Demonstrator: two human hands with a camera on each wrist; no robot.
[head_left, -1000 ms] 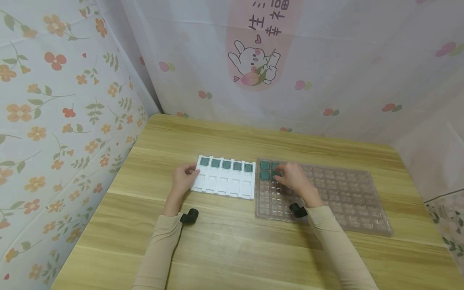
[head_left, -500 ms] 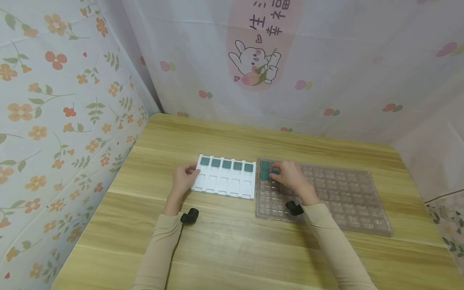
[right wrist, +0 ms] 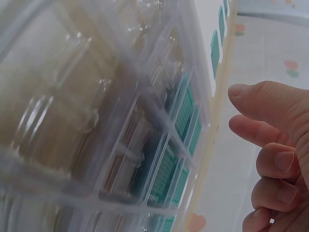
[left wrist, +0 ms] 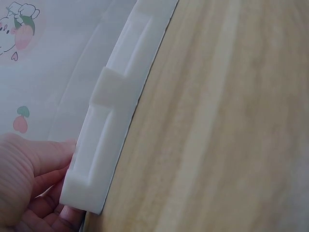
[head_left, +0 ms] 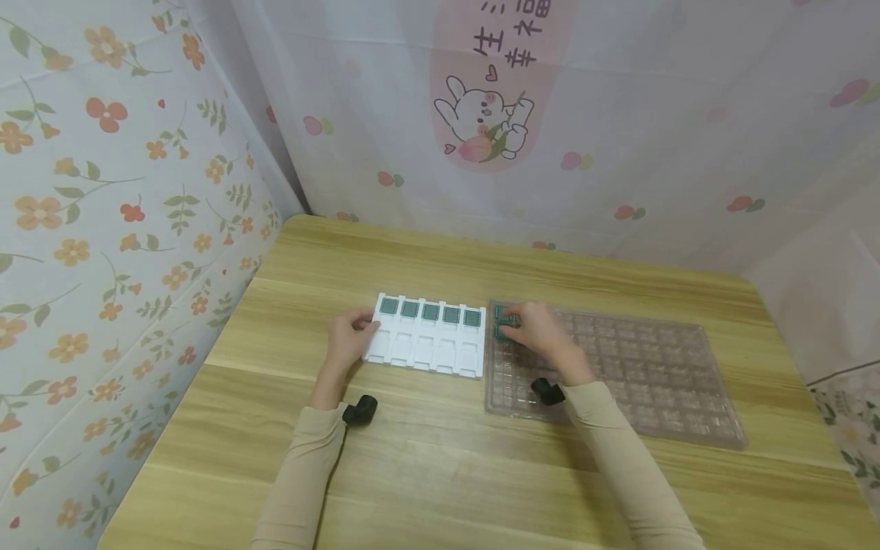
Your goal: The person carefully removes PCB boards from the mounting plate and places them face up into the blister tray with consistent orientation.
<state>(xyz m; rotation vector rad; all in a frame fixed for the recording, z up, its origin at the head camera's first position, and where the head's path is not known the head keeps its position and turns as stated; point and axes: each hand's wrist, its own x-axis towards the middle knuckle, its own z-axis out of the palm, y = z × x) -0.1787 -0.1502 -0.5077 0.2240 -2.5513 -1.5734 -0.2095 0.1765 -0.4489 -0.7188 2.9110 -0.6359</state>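
My left hand [head_left: 346, 341] pinches the left edge of a white tray [head_left: 445, 357]; in the left wrist view the thumb of that hand [left wrist: 31, 179] lies on the tray's rim [left wrist: 104, 130]. Several green square pieces [head_left: 430, 312] fill the tray's upper row, and its lower row holds none. My right hand [head_left: 543, 334] is over the upper left corner of a clear compartment tray [head_left: 681, 382], partly covering green pieces [head_left: 501, 312] there. Seen from the right wrist, thumb and forefinger of this hand [right wrist: 277, 140] stand apart with nothing between them, beside green pieces [right wrist: 184, 113].
Both trays lie side by side on a wooden table [head_left: 426, 473], the white one at the left. Behind the table hangs a patterned curtain [head_left: 385, 99], with a floral one [head_left: 137, 252] along the left. A black wrist device [head_left: 548, 391] sits over the clear tray's front part.
My right hand has moved left across the clear tray, from the second column of green pieces to the first. My left hand and the white tray have stayed in place.
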